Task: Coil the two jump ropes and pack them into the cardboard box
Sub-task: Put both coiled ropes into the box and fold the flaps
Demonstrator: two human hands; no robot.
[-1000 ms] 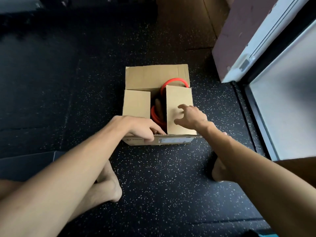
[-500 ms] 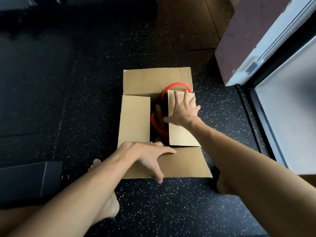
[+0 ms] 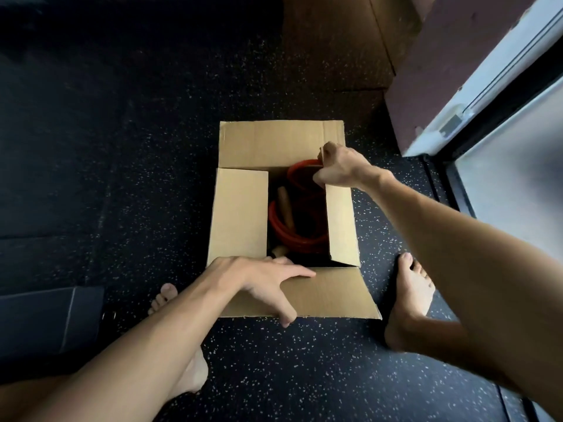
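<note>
A cardboard box (image 3: 237, 214) stands on the dark speckled floor with its flaps partly open. Inside lie coiled red jump ropes (image 3: 300, 237) with wooden handles (image 3: 285, 207). My right hand (image 3: 339, 167) is closed on the far end of the right flap (image 3: 341, 226), which is raised on edge; a red loop sits just under the fingers. My left hand (image 3: 262, 281) presses flat on the near flap (image 3: 335, 295), fingers spread. The left flap lies folded inward and the far flap (image 3: 280, 143) leans back.
My bare feet rest on the floor, one to the right of the box (image 3: 409, 300), the other at its near left (image 3: 166, 296). A dark mat (image 3: 48, 318) lies at the left. A wall corner (image 3: 426, 86) and glass door frame (image 3: 487, 86) stand at the right.
My right hand slid from flat on the right flap to its far end and lifted it upright, exposing more of the ropes. The left hand stayed on the near flap.
</note>
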